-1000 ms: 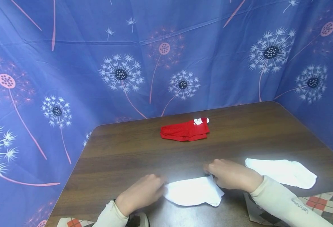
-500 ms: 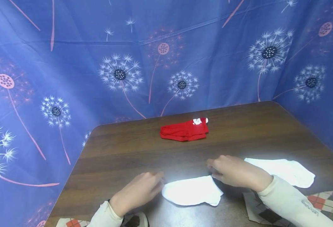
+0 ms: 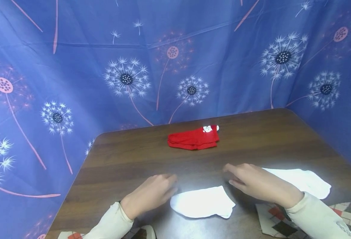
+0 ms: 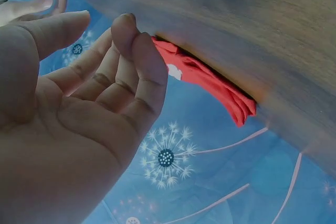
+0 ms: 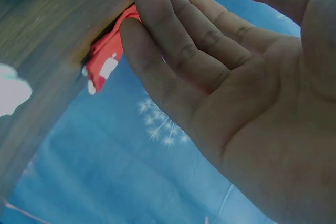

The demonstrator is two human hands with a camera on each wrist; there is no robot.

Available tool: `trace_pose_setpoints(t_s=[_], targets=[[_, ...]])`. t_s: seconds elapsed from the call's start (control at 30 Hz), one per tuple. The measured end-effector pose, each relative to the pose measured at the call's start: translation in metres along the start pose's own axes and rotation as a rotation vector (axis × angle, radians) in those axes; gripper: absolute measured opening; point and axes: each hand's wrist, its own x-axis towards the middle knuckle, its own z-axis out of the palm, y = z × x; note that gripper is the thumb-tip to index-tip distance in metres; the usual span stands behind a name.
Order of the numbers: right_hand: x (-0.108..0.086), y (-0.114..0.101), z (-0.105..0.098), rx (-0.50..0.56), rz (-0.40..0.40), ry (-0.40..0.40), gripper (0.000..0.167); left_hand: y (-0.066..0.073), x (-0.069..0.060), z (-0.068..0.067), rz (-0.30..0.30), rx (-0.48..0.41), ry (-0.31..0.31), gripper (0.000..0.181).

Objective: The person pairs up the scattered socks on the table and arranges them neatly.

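A white sock [image 3: 201,202] lies flat on the table in front of me. Just off its left end hovers my left hand [image 3: 150,194], its fingers loosely bent around nothing, as the left wrist view shows. Beyond the sock's right end is my right hand [image 3: 256,182], raised with relaxed fingers and an empty palm in the right wrist view. A second white sock [image 3: 305,181] lies to the right, partly hidden behind the right hand and forearm. Farther back are folded red socks [image 3: 193,137] with a white figure near one end.
The brown wooden table [image 3: 127,159] ends at a blue curtain [image 3: 97,99] printed with dandelions, behind and along both sides. Checked cloth [image 3: 278,222] shows at the near right edge, below the right forearm.
My right hand has let go of the near sock's end and moved right. The left hand has come away from the other end and lifted slightly. The sock stays flat.
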Motion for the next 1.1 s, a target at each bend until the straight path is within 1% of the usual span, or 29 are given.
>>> trace_pose_setpoints(t_s=[0.13, 0.3, 0.37, 0.47, 0.57, 0.67, 0.8, 0.9, 0.97, 1.1], targets=[[-0.007, 0.006, -0.002, -0.032, 0.016, 0.034, 0.027, -0.002, 0.005, -0.001, 0.010, -0.001, -0.014, 0.013], [-0.015, 0.015, -0.007, 0.005, 0.040, 0.036, 0.025, -0.004, 0.013, -0.004, 0.011, 0.024, 0.005, 0.012], [-0.019, 0.019, -0.010, 0.013, 0.059, 0.039, 0.025, -0.005, 0.017, -0.004, 0.010, 0.037, 0.003, 0.012], [-0.025, 0.025, -0.013, 0.003, 0.102, 0.058, 0.025, -0.005, 0.025, -0.003, 0.019, 0.033, -0.015, 0.011], [-0.031, 0.031, -0.014, -0.008, 0.137, 0.089, 0.026, -0.004, 0.034, -0.001, 0.029, 0.010, -0.038, 0.011], [-0.038, 0.035, -0.014, 0.003, 0.145, 0.115, 0.027, -0.002, 0.041, 0.001, 0.029, -0.023, -0.061, 0.014], [-0.046, 0.040, -0.014, 0.032, 0.153, 0.136, 0.025, 0.001, 0.046, 0.006, 0.023, -0.046, -0.086, 0.019], [-0.054, 0.045, -0.016, 0.007, 0.161, 0.183, 0.022, 0.003, 0.051, 0.009, 0.039, -0.046, -0.083, 0.018], [-0.058, 0.049, -0.018, -0.030, 0.161, 0.228, 0.022, 0.005, 0.055, 0.010, 0.055, -0.043, -0.072, 0.017], [-0.065, 0.058, -0.023, -0.102, 0.159, 0.293, 0.024, 0.012, 0.068, 0.013, 0.093, -0.032, -0.058, 0.013]])
